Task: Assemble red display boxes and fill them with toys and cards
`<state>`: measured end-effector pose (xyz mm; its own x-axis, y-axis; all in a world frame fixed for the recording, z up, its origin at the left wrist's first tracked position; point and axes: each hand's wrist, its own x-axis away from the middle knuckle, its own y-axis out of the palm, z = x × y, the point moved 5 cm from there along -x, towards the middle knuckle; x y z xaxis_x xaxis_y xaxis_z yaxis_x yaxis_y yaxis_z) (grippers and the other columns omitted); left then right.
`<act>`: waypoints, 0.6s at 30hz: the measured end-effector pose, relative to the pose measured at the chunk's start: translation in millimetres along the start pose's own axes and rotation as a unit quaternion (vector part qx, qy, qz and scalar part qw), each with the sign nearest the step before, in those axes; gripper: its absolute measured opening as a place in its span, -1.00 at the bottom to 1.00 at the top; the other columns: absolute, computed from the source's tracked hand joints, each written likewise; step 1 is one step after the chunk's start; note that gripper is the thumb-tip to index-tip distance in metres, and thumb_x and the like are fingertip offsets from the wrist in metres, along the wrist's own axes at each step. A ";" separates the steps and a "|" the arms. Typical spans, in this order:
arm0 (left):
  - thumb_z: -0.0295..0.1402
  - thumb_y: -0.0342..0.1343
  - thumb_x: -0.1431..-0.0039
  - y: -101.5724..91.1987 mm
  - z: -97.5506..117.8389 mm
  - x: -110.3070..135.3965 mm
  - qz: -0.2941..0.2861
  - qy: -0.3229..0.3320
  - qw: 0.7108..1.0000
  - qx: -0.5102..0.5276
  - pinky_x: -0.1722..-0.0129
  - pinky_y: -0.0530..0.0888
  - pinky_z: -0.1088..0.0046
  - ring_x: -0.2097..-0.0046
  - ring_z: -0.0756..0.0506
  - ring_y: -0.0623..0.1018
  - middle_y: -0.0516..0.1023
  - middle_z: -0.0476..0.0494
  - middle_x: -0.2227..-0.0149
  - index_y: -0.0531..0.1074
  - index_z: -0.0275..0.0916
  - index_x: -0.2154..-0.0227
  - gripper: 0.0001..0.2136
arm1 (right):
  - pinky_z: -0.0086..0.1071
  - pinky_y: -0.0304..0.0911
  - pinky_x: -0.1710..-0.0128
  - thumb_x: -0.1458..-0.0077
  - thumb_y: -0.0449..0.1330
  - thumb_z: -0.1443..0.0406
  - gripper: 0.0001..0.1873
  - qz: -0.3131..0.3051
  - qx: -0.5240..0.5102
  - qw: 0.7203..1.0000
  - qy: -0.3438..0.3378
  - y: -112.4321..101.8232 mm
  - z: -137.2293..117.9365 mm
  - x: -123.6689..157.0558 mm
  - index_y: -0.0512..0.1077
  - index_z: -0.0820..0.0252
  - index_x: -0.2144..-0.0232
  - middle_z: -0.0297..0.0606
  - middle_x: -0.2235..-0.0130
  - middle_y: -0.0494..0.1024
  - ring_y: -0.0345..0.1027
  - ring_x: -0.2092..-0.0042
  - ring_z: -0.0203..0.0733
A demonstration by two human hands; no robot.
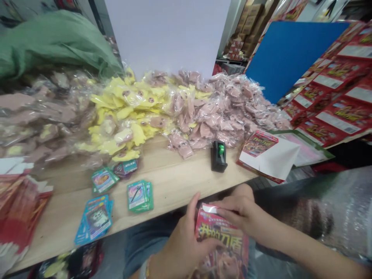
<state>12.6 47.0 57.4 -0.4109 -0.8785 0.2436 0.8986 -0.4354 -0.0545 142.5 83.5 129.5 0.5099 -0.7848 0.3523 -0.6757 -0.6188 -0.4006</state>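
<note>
Red printed card forms the packet (222,240) held between the person's two hands, low in the head view, just past the near edge of the pale wooden worktop (171,182) and above a denim-clad leg (142,248). Its long axis runs roughly up and down in the view, with the top end pointing toward the worktop and the bottom end cut off by the frame. The top edge slopes down to the right and shows a white flap (209,208). The left hand (180,250) cups the packet's left side with the thumb raised along it, while the right hand (238,209) comes in from the right, its fingers curled over the top edge; both grip it. On the worktop lie teal cards (139,195), a blue card stack (97,219) and a black holder with a green part (219,155). Pink and yellow plush pieces in clear bags (186,112) are heaped behind them, and a flattened red-and-white carton (267,155) lies to the right.
</note>
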 end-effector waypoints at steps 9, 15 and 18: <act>-0.27 0.29 0.20 -3.6 5.2 6.0 0.011 0.032 0.999 -0.043 0.20 0.40 0.35 0.23 -0.10 0.46 0.44 -0.15 0.13 -0.26 -0.17 -0.22 -0.01 | -0.35 0.27 0.16 -0.13 0.00 0.11 -0.63 -0.034 0.004 0.999 -0.008 13.3 -18.7 6.3 0.47 0.16 0.16 -0.19 0.25 0.48 0.34 0.20 -0.18; -0.27 0.30 0.23 -1.7 16.6 4.0 -0.001 0.037 0.996 -0.076 0.18 0.39 0.31 0.19 -0.15 0.46 0.46 -0.15 0.12 -0.23 -0.16 -0.22 -0.01 | -0.36 0.27 0.24 -0.15 -0.06 0.06 -0.55 -0.065 0.000 0.998 0.012 5.3 -20.9 6.0 0.47 0.18 0.16 -0.20 0.29 0.49 0.33 0.28 -0.20; -0.26 0.29 0.21 -1.5 18.8 6.1 -0.005 0.039 0.996 -0.076 0.14 0.38 0.32 0.19 -0.14 0.47 0.47 -0.15 0.12 -0.24 -0.17 -0.22 -0.01 | -0.36 0.28 0.21 -0.14 -0.03 0.06 -0.57 -0.089 -0.064 0.993 0.043 9.3 -18.1 9.0 0.43 0.12 0.08 -0.21 0.23 0.50 0.35 0.23 -0.19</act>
<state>11.6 46.0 77.1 -0.4349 -0.8844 0.1695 0.8634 -0.4630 -0.2006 131.2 71.3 144.2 0.5839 -0.6548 0.4800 -0.6446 -0.7333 -0.2162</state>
